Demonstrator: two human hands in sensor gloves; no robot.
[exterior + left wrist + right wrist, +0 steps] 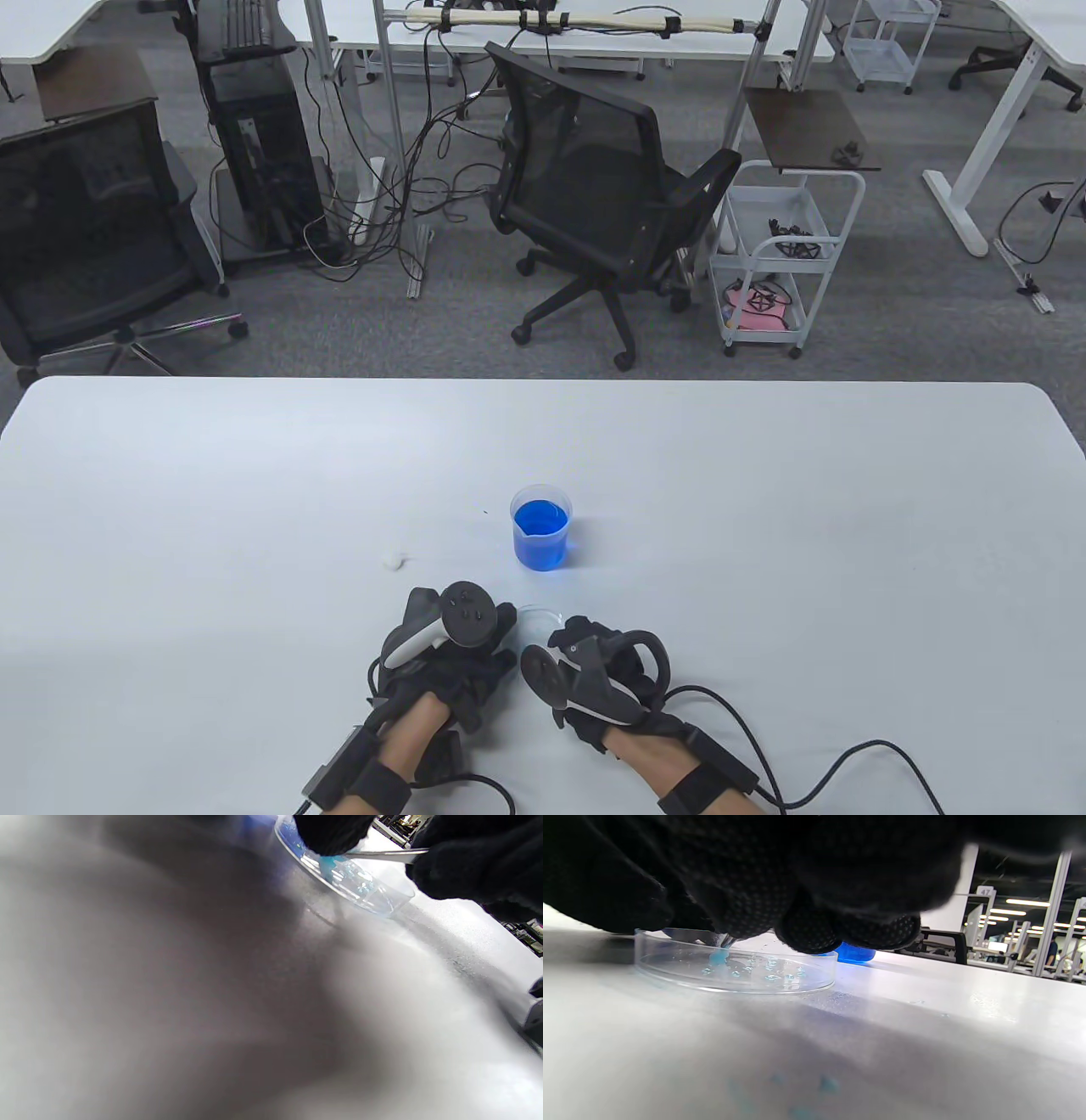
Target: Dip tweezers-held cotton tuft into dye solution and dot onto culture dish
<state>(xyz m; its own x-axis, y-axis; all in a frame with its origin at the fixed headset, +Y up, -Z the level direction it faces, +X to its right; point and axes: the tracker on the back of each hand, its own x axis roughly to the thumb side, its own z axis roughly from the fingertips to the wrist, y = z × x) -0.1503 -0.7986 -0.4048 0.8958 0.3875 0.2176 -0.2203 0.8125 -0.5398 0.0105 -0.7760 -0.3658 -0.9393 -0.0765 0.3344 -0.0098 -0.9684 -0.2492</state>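
A clear culture dish sits on the white table between my hands, with several blue drops inside it. My right hand pinches metal tweezers, whose tips hold a blue-stained cotton tuft down on the dish floor. My left hand is at the dish's left side, and one fingertip touches its rim. A small beaker of blue dye stands just beyond the dish and also shows in the right wrist view.
A loose white cotton tuft lies on the table left of the beaker. Faint blue spots mark the table in front of the dish. Glove cables trail off to the lower right.
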